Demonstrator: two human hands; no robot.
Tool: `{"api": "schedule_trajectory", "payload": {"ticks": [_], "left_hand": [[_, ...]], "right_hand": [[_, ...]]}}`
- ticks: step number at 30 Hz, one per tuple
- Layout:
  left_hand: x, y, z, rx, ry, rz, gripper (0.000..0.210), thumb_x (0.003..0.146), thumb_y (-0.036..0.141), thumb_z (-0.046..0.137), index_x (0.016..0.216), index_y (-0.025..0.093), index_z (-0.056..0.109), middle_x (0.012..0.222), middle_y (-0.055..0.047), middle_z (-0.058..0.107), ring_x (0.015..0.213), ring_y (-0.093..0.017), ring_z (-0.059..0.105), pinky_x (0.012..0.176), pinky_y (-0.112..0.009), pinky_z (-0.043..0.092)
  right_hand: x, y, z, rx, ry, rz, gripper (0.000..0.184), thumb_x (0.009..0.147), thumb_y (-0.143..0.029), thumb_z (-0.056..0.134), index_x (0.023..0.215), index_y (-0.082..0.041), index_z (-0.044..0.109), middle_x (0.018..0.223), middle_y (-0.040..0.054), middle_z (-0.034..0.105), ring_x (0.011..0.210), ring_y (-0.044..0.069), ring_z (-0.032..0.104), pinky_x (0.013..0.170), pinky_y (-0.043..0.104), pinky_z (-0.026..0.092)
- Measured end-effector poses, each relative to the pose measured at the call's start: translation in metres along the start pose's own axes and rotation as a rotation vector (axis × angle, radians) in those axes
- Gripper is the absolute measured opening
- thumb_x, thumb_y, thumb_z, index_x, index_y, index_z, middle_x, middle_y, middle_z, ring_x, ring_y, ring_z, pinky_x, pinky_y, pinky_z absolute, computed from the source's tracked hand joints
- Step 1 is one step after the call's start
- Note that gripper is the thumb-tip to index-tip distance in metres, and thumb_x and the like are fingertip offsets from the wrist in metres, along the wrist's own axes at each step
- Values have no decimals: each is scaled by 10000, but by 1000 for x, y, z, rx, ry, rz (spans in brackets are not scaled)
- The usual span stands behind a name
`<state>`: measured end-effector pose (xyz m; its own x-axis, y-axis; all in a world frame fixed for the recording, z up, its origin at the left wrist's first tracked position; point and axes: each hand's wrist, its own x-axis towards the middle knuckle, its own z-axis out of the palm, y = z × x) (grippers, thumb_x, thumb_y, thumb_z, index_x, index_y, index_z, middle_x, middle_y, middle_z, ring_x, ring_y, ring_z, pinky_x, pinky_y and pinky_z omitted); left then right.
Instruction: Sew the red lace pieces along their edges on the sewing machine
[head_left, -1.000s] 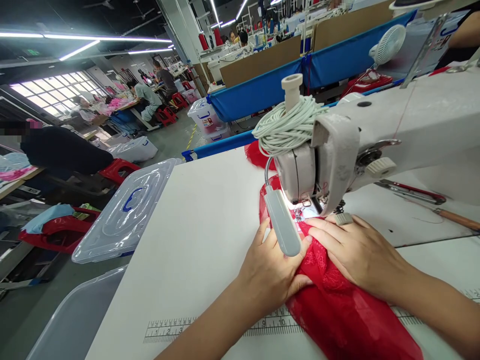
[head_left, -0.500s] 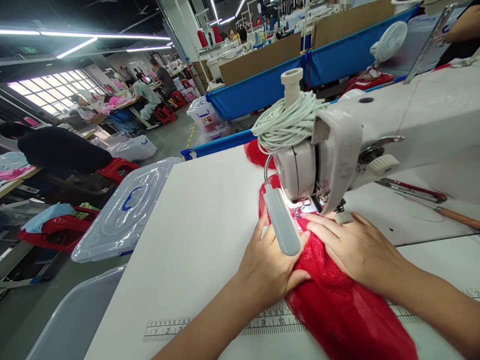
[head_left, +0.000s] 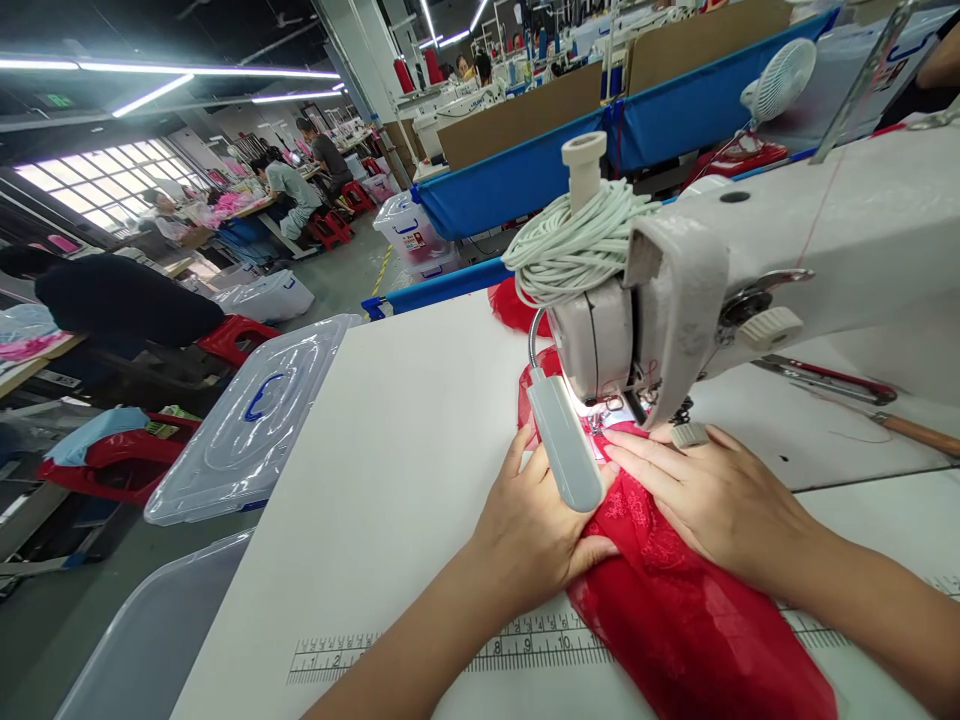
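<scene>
Red lace fabric (head_left: 675,600) runs from the table's front edge up under the needle area of a white sewing machine (head_left: 825,220). My left hand (head_left: 532,520) rests on the fabric's left edge, fingers stretched forward and thumb apart; a grey lamp (head_left: 564,440) hides some of its fingertips. Lying flat on the right side of the fabric, my right hand (head_left: 712,490) has its fingers extended toward the presser foot (head_left: 598,422). A white knob on the machine covers a bit of that hand. More red fabric (head_left: 514,305) lies behind the machine head.
Coiled pale cord (head_left: 577,245) hangs on the machine head. Tweezers (head_left: 832,378) and a wooden-handled tool (head_left: 919,435) lie at right. A printed ruler (head_left: 525,640) crosses the white table (head_left: 360,480). A lidded clear bin (head_left: 255,420) stands at left. People sit at other workstations behind.
Very little differs. My left hand and the fabric under it have shifted by a tiny amount; my right hand stays in nearly the same place by the presser foot.
</scene>
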<state>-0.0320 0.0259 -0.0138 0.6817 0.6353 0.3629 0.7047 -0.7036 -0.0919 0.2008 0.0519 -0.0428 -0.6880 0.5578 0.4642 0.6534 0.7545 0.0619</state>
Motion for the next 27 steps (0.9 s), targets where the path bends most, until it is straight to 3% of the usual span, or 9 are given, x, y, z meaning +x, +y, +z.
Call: {"api": "schedule_trajectory", "payload": {"ticks": [6, 16, 20, 27], "left_hand": [[3, -2, 0, -23, 68, 0, 645, 1049, 582, 210, 1295, 182, 651, 1193, -128, 705, 1127, -282, 612, 1139, -534, 349], [1, -10, -1, -35, -70, 28, 563, 1021, 590, 371, 1358, 206, 607, 1283, -136, 662, 1177, -307, 589, 1116, -579, 361], [3, -11, -1, -41, -60, 7, 544, 1000, 596, 421, 1330, 213, 624, 1259, -136, 669, 1174, -317, 585, 1108, -581, 368], [2, -7, -4, -44, -19, 38, 580, 1028, 568, 343, 1340, 155, 605, 1290, -164, 649, 1208, -324, 565, 1117, -576, 367]], "right_hand": [[-1, -1, 3, -33, -9, 38, 463, 894, -61, 440, 1316, -85, 626, 1251, 119, 711, 784, 196, 563, 706, 361, 386], [1, -7, 4, -76, 20, 39, 425, 904, -55, 421, 1234, -89, 686, 1206, 144, 720, 858, 235, 605, 743, 398, 454], [1, -8, 5, -82, 35, 33, 429, 911, -48, 408, 1250, -57, 670, 1187, 168, 718, 925, 264, 611, 740, 416, 476], [3, -10, 1, -74, 61, 29, 375, 914, -55, 406, 1125, -71, 716, 1194, 151, 718, 791, 210, 599, 674, 357, 445]]}}
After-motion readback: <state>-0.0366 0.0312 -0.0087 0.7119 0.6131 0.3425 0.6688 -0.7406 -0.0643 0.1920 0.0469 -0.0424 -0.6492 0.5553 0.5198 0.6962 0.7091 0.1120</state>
